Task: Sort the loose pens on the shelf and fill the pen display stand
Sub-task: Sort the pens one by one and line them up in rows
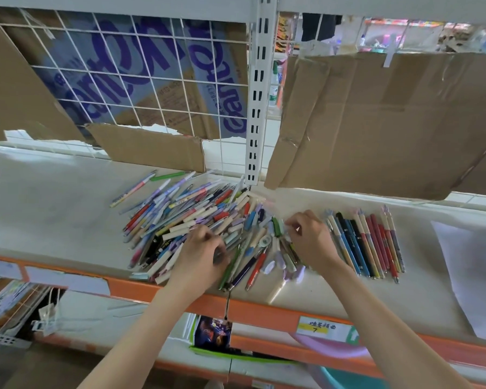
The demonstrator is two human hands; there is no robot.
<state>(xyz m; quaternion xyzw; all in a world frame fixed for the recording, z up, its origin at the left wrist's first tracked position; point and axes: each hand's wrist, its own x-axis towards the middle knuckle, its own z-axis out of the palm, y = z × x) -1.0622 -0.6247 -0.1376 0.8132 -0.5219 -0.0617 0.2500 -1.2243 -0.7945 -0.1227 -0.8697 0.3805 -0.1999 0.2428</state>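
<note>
Pens (197,220) lie in a loose, many-coloured heap on the pale shelf (54,209), spreading from the foot of the white slotted post (257,108) down toward the orange front edge (264,307). The left hand (201,252) rests on the near side of the heap, fingers curled down into the pens; it seems to pinch a few of them, though blur hides the fingertips. The right hand (310,235) sits at the heap's right margin, fingers bent and drawn together over a small pale piece, perhaps a cap or a pen end; what it grips cannot be made out.

Just right of that hand a sorted row (368,242) of pens lies side by side, nearly parallel: blue and black ones to the left, red and pink to the right. A white sheet (472,276) lies further right on the shelf, apart from the row. Cardboard (390,122) hangs behind the shelf on the right, and more cardboard (149,147) leans against the wire grid (152,80) on the left. A yellow label (320,328) marked 7 sits on the front edge.
</note>
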